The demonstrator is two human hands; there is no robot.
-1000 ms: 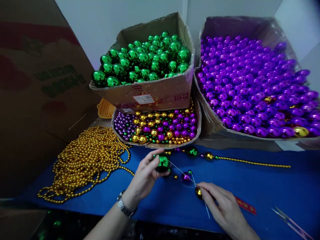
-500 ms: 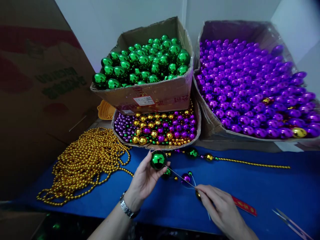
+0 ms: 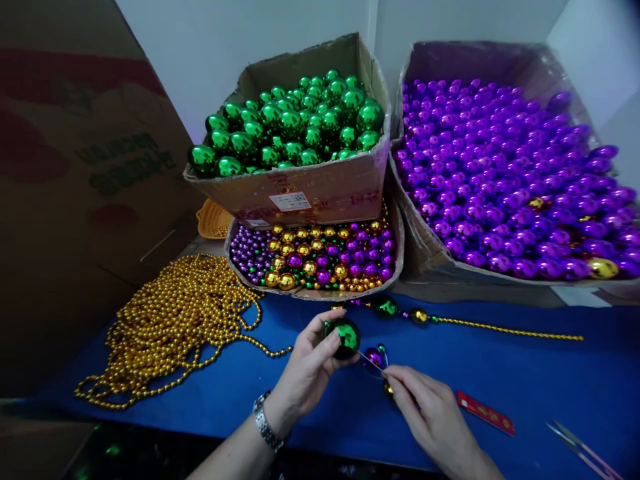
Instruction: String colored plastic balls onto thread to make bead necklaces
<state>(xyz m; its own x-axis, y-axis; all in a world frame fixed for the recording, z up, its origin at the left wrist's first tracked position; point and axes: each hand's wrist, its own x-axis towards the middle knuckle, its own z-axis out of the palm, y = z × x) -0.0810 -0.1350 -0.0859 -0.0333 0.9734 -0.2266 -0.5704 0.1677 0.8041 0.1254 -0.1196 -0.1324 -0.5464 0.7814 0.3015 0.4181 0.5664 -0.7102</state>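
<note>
While the left hand grips a green ball between thumb and fingers over the blue worktop, the right hand pinches a thread that runs straight from the ball's right side to its fingertips. Just under those fingertips a gold ball shows, partly hidden. Between the hands are a purple ball and, close behind it, a green bead. Farther back, a strand stretches rightward. Gold chains lie heaped at the left; a red tag and tweezers lie at the right. Behind stand a box of green balls, a lower box of mixed beads and a box of purple balls.
</note>
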